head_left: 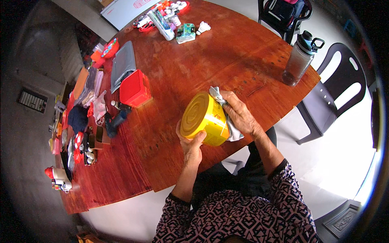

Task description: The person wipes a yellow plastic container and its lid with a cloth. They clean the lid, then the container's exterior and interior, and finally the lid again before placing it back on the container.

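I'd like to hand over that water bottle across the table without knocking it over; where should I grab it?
Judging by its shape, grip the water bottle around its straight, smooth middle, coming in from the side. It stands upright near the table edge, and its lid is narrower with a loop handle, so the body probably gives the steadier hold.

Yellow tin [204, 118] (ringed lid), reddish-brown table [227, 52].

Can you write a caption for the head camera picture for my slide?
Left hand holds a yellow tin while right hand presses a cloth on it, above a red wooden table.
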`<control>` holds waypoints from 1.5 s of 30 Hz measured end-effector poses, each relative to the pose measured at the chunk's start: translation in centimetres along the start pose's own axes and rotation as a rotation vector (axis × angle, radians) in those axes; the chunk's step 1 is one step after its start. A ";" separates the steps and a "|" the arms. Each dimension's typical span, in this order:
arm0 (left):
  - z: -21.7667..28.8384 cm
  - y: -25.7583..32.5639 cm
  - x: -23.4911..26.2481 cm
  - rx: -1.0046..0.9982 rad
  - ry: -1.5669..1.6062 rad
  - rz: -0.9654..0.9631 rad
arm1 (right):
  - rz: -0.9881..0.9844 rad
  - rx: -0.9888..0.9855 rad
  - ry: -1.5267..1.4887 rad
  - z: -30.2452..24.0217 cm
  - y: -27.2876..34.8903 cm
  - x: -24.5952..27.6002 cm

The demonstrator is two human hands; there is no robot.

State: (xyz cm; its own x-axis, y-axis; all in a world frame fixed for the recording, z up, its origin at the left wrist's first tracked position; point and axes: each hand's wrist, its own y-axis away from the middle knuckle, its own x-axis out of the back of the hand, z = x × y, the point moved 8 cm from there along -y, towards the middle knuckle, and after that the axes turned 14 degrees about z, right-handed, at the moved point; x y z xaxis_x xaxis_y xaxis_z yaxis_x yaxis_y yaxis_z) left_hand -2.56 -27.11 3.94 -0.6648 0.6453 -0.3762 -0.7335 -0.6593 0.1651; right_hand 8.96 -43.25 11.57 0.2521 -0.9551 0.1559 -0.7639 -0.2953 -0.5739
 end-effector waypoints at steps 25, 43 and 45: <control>5.8 7.5 -6.4 -0.830 -0.690 -0.443 | -0.327 -0.067 0.144 -1.7 -0.1 1.2; 5.9 11.7 -7.6 -0.533 -1.223 -0.684 | -0.684 -0.264 0.370 -8.2 9.8 2.2; 5.6 11.4 -7.3 -0.528 -1.230 -0.698 | -0.655 -0.316 0.323 -8.2 9.3 2.1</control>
State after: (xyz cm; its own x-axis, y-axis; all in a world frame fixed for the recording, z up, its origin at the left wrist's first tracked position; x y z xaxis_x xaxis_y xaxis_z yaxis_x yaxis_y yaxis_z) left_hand -6.86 -37.21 13.67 -0.1118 0.6139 0.7815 -0.9873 0.0207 -0.1575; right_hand -2.50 -48.19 13.19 0.5604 -0.5304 0.6361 -0.6645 -0.7464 -0.0369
